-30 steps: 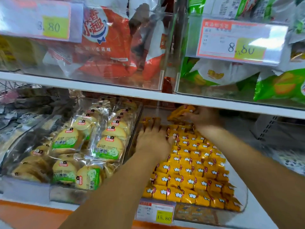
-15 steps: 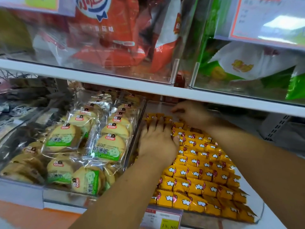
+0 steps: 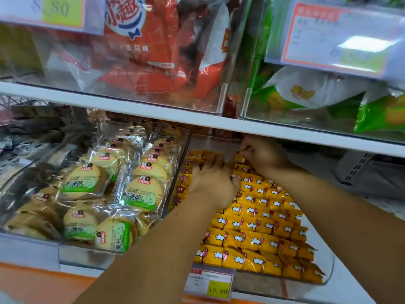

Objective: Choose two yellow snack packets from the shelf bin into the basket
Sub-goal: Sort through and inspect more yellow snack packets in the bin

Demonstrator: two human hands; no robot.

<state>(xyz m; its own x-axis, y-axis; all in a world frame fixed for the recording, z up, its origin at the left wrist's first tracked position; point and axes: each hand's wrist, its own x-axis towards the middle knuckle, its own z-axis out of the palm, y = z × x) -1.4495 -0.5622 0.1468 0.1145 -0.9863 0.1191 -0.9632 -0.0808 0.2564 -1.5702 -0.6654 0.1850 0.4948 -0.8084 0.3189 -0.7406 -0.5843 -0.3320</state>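
Observation:
Rows of small yellow snack packets (image 3: 258, 229) fill a clear shelf bin (image 3: 328, 270) on the lower shelf. My left hand (image 3: 211, 183) lies palm down on the packets at the bin's back left, fingers spread and reaching into the far rows. My right hand (image 3: 260, 153) is at the bin's back, just under the upper shelf board, and pinches the end of one yellow packet (image 3: 240, 157) with thumb and fingertips. No basket is in view.
A clear bin of round biscuit packs (image 3: 122, 194) sits left of the yellow bin. The white upper shelf board (image 3: 197, 118) hangs low over the hands, carrying red snack bags (image 3: 153, 51) and green bags (image 3: 306, 95). A price tag (image 3: 211, 284) hangs at the bin's front.
The camera has moved closer and tilted up. My right hand put down the packet it lifted a second ago and now pinches one at the back row. My left hand reached slightly farther back.

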